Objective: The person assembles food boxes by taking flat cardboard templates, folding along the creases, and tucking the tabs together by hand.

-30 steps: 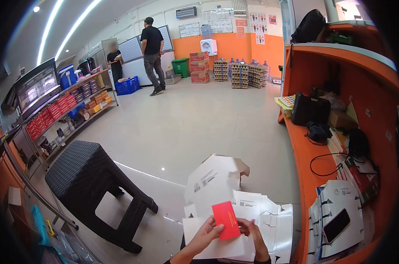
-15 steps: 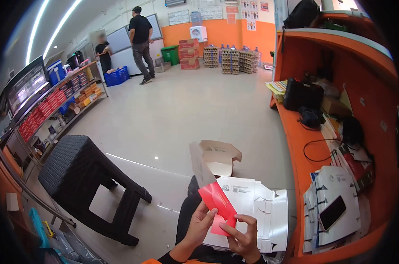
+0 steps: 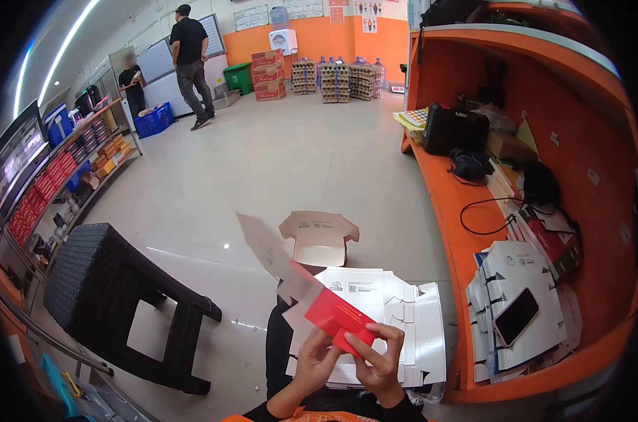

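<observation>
A red and white card sheet point(image 3: 340, 313), its far end blurred, slants up and left above the lap. My left hand point(image 3: 317, 359) grips its lower edge. With thumb and fingers, my right hand point(image 3: 381, 355) pinches a red flap at the near end, which looks bent. Beneath both hands, flat white printed cartons point(image 3: 421, 316) lie in a stack over the person's lap. Just beyond stands an open carton point(image 3: 320, 243) with a brown and white inside.
A black stool point(image 3: 115, 295) stands at left. On the orange shelf point(image 3: 438, 211) at right are a phone point(image 3: 517, 316), more flat cartons, a cable and a black case point(image 3: 456, 130). Two people point(image 3: 189, 60) stand far back near a blue crate point(image 3: 154, 121).
The white part of the sheet has swung up to the left, and the red end is now bent between my hands. The camera view has shifted, uncovering the open carton.
</observation>
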Motion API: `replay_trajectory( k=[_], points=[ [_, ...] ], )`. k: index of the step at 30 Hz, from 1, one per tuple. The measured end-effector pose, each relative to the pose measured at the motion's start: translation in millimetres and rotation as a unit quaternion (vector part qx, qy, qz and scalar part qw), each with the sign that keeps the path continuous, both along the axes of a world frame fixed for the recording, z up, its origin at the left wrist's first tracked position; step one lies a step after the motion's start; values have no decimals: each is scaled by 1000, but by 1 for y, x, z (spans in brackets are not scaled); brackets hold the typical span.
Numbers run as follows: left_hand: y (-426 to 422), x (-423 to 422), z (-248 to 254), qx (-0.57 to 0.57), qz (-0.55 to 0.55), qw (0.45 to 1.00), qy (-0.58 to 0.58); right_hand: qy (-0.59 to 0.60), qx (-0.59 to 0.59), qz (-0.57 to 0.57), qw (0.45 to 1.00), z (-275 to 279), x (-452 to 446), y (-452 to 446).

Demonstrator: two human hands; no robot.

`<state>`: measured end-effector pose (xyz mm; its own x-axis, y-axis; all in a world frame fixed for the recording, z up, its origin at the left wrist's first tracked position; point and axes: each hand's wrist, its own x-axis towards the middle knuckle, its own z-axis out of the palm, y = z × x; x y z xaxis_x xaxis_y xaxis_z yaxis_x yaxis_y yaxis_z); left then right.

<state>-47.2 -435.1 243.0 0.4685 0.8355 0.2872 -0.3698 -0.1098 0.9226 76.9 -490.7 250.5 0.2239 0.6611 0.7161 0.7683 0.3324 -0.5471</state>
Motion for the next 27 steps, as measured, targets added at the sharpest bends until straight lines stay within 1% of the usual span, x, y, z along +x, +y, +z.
replay_trajectory(
  k=[4,5,8,9,10,12,13,14,15,16,17,18,20,21,23,24,25,27],
  points=[
    [-1,1,2,52,7,998,31,25,-17,-22,999,0,-6,-2],
    [0,-2,3,57,-10,998,35,3,-41,-40,998,5,-8,-5],
    [-1,-2,20,126,-3,987,104,25,-73,26,997,24,-8,-12],
    [0,0,22,104,25,988,113,56,-67,83,993,18,0,-12],
    [3,-2,21,121,10,983,136,58,-57,136,987,10,14,-9],
    [13,-13,19,155,-20,970,184,244,-22,137,960,-7,24,-1],
    [15,-17,22,188,-25,962,195,281,-11,99,955,-8,28,4],
    [16,-21,26,183,-49,954,233,317,-1,59,947,-6,33,10],
    [16,-26,31,179,-72,943,271,312,6,61,948,-4,40,13],
    [15,-28,35,175,-96,930,307,282,36,44,958,-8,47,18],
    [12,-29,36,158,-98,921,343,217,-22,57,974,-3,56,16],
    [13,-29,32,167,-102,921,336,151,-81,69,983,2,63,14],
    [16,-32,16,183,-112,923,321,125,-113,73,983,-2,67,13],
    [19,-35,8,144,-149,926,315,111,-129,75,983,-3,69,13],
    [23,-40,-5,64,-221,926,301,171,-191,118,959,-5,68,5],
    [23,-39,-9,36,-240,926,289,201,-222,139,944,-6,67,0],
    [23,-38,-13,9,-259,925,277,208,-218,132,944,-5,63,-2],
    [22,-35,-12,-45,-304,919,249,159,-174,144,961,-10,57,-5]
  ],
)
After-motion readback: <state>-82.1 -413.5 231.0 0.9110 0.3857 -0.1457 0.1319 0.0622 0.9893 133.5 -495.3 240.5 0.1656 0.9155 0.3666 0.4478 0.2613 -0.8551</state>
